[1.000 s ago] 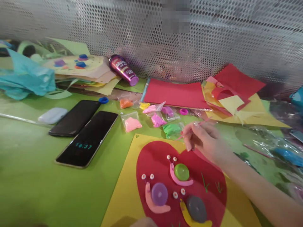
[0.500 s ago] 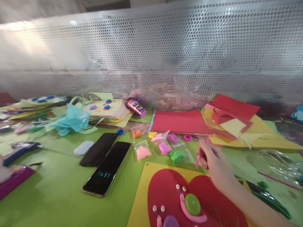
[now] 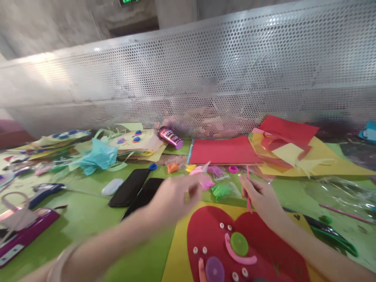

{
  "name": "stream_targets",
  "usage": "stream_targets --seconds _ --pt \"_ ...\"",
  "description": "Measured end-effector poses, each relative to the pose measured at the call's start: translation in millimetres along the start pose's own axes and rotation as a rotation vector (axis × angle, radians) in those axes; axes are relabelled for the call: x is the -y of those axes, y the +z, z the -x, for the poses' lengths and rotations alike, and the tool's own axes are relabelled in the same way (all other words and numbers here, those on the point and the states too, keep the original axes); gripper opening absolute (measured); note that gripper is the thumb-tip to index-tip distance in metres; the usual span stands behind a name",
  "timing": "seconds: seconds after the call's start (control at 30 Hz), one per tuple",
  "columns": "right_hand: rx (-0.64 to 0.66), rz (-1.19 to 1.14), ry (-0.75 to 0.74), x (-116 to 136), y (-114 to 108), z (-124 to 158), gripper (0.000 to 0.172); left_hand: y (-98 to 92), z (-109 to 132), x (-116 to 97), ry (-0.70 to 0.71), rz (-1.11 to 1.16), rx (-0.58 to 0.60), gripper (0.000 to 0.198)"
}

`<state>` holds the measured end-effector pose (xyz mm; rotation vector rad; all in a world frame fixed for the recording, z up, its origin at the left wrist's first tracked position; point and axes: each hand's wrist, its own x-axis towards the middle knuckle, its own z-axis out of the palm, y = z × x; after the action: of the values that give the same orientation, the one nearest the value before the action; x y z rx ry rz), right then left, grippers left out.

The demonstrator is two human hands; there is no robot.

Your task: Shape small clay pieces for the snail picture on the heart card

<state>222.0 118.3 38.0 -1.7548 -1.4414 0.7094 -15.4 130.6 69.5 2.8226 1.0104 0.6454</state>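
Observation:
My right hand (image 3: 259, 196) pinches a thin pink strip (image 3: 249, 201), which stands upright between the fingers with its ends showing above and below. Smeared by motion, my left hand (image 3: 176, 197) reaches in from the left with bent fingers, over the end of a phone and close to the small bags of coloured clay. Among these, green clay (image 3: 221, 190) lies between the hands, and pink clay (image 3: 206, 182) is partly hidden behind the left fingers. Below them, a red paper heart (image 3: 211, 227) on a yellow sheet (image 3: 174, 250) bears snail shapes with a green button (image 3: 239, 243) and a purple button (image 3: 214, 268).
Two dark phones (image 3: 129, 188) and a white case (image 3: 112, 187) lie left. Beyond are blue tissue paper (image 3: 98, 154), a purple tube (image 3: 170, 137) and red paper (image 3: 223, 150). Clear plastic wrapping (image 3: 337, 196) lies right. A perforated metal panel (image 3: 182, 90) bounds the back.
My left hand has come into view from the lower left. The pink strip in my right hand is now held more upright, and the camera view has shifted slightly.

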Motion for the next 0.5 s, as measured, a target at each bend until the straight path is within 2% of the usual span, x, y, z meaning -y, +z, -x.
stream_targets --seconds 0.07,0.13,0.2,0.33,0.5 --pt "0.023 0.080 -0.004 1 0 0 0.026 -11.3 -26 45 -0.108 -0.078 -0.023 0.027" --pt "0.048 0.171 -0.005 3 -1 -1 0.026 -16.8 -46 83 -0.130 -0.118 0.060 0.028" --pt "0.074 0.276 -0.011 5 -3 -3 0.027 -15.3 -59 109 -0.146 -0.132 0.165 0.031" --pt "0.134 0.525 -0.054 11 -7 -9 0.028 -3.7 -72 136 -0.236 -0.142 0.309 0.029" --pt "0.235 0.844 -0.084 13 -10 -9 0.028 1.4 -76 161 -0.404 -0.153 0.377 0.028"
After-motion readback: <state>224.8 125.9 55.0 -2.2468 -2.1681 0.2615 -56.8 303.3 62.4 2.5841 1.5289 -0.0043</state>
